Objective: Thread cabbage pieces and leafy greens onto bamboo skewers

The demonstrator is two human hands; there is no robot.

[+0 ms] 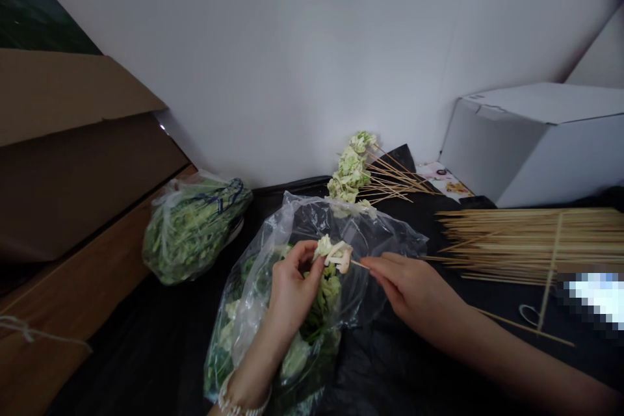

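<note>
My left hand (297, 279) pinches a pale cauliflower floret (337, 255) between thumb and fingers, above an open clear plastic bag. In my right hand (400, 279) is a thin wooden skewer (359, 264), gripped near the floret; its tip meets the floret's stem side, and the rest of the skewer passes behind my hand. Inside the plastic bag (256, 253) lie more florets and green leaves. Behind it, several skewered florets (351, 172) form a heap, their bare sticks (397, 177) pointing right.
A large bundle of wooden skewers (526, 240) lies at the right, near a loose skewer (529, 327). A tied bag of green vegetables (195, 227) rests at the left beside a cardboard box (78, 175). A white box (531, 136) stands at the back right, against a white wall (302, 65).
</note>
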